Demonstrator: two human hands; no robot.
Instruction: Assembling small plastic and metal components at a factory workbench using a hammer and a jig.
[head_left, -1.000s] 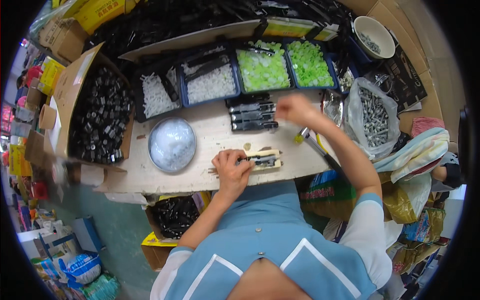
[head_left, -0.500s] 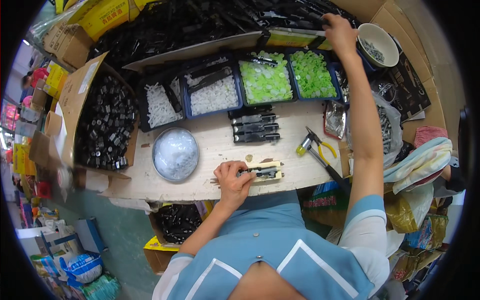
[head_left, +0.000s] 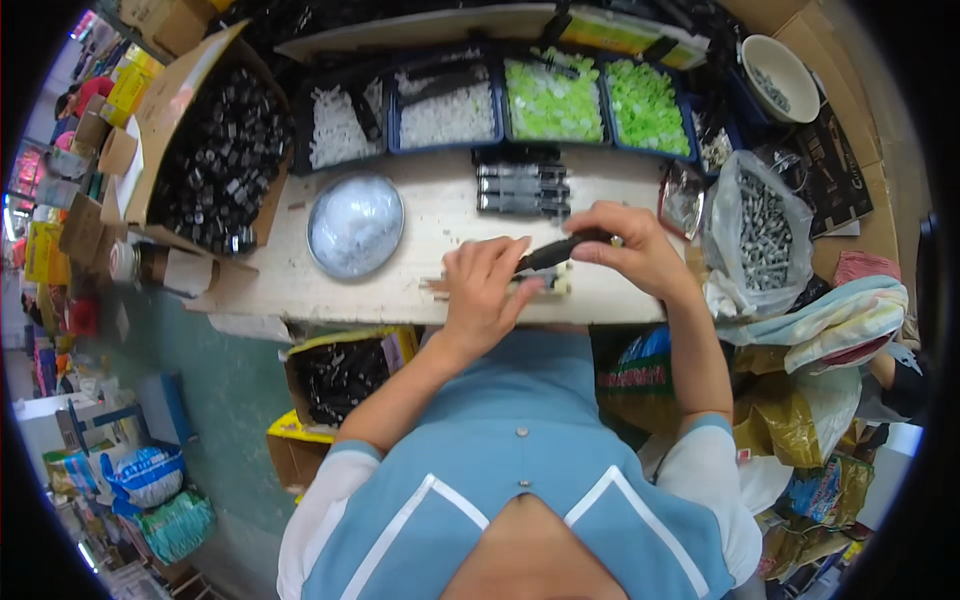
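Over the near edge of the bench, a long black plastic part (head_left: 553,255) slants between my hands. My right hand (head_left: 640,258) pinches its right end between thumb and fingers. My left hand (head_left: 482,292) has its fingers curled, with the part's left end between forefinger and thumb. Beneath the part lies a pale fixture (head_left: 558,284), mostly covered by my left hand and the part. Several similar black and grey assemblies (head_left: 522,190) lie in a stack of rows just beyond. The pliers and hammer seen earlier are largely hidden behind my right hand and forearm.
A round metal dish (head_left: 355,225) with a clear bag stands left of my hands. Farther left, an open carton (head_left: 150,190) holds black pieces. Trays of white parts (head_left: 448,112) and green discs (head_left: 555,100) line the back. A bag of screws (head_left: 757,235) sits right, below a bowl (head_left: 775,48).
My right hand has come back from the heap of black parts at the far right, bringing a black part to my left hand. The view has tilted, so the bench sits higher.
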